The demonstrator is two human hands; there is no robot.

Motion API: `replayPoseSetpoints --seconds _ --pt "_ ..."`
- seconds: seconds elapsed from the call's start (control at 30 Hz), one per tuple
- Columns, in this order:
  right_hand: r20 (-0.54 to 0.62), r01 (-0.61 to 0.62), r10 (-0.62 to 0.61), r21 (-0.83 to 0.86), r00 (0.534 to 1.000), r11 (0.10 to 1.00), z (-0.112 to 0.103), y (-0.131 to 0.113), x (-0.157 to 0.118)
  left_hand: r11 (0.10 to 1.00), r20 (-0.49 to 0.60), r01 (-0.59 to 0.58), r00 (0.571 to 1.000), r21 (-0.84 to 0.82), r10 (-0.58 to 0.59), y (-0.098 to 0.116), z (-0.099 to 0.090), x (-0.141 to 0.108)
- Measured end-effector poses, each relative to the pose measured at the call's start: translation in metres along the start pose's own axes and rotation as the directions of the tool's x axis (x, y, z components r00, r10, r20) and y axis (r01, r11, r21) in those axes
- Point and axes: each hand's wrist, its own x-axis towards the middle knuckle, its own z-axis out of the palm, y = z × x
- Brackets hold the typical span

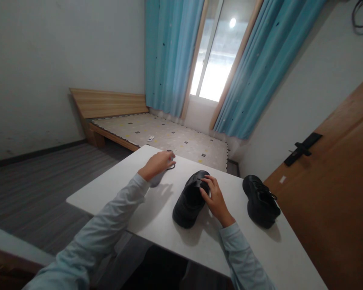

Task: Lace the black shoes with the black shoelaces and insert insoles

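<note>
A black shoe (186,207) rests on the white table (109,189), its heel end towards me. My right hand (214,197) grips its right side, with the thumb at the opening and the fingers over the tongue area. To the left, my left hand (159,163) has its fingers curled on a thin grey piece with a dark edge, which looks like an insole (157,180). The hand covers much of this piece. A second black shoe (260,203) with laces sits apart from both hands, near the table's right edge.
Beyond the table stands a bed with a wooden headboard (109,102) and a patterned mattress (175,139). A small white object (150,138) lies on the mattress. On the right is a wooden door (329,193) with a black handle (302,149). Blue curtains (172,56) frame the window.
</note>
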Motion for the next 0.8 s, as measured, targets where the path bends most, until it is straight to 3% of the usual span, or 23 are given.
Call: replayPoseSetpoints --seconds 0.07,0.17,0.23,0.3,0.33,0.4,0.5,0.6,0.8 --pt "0.003 -0.004 0.004 0.0 1.0 1.0 0.0 0.0 0.0 0.976 0.054 -0.203 0.977 -0.073 0.207 0.026 -0.008 -0.02" --pt "-0.009 -0.005 0.005 0.007 1.0 1.0 0.002 -0.001 0.0 0.891 0.16 -0.428 0.879 -0.15 0.449 0.061 -0.01 -0.055" --pt "-0.024 -0.003 0.003 0.015 1.0 1.0 0.003 -0.001 0.0 0.852 0.239 -0.507 0.818 -0.13 0.523 0.077 -0.004 -0.074" --pt "-0.037 0.002 -0.001 0.022 0.999 1.0 0.003 -0.002 -0.001 0.838 0.301 -0.542 0.789 -0.071 0.536 0.088 0.006 -0.089" --pt "-0.041 0.004 -0.003 0.024 0.999 1.0 0.004 -0.002 -0.001 0.843 0.324 -0.537 0.794 -0.025 0.515 0.09 0.012 -0.094" --pt "-0.048 0.01 -0.008 0.031 0.999 0.999 0.004 -0.004 -0.002 0.848 0.286 -0.526 0.824 0.063 0.49 0.092 0.023 -0.1" --pt "-0.056 0.016 -0.013 0.055 0.998 0.998 0.002 -0.006 -0.003 0.835 0.227 -0.539 0.831 0.107 0.508 0.089 0.031 -0.104" --pt "-0.1 0.006 0.001 0.078 0.995 0.997 0.0 -0.008 -0.003 0.831 0.201 -0.547 0.829 0.1 0.522 0.088 0.032 -0.106" --pt "-0.318 -0.062 0.066 0.024 0.946 0.998 -0.005 -0.004 -0.002 0.84 0.192 -0.535 0.837 0.086 0.513 0.086 0.023 -0.11"
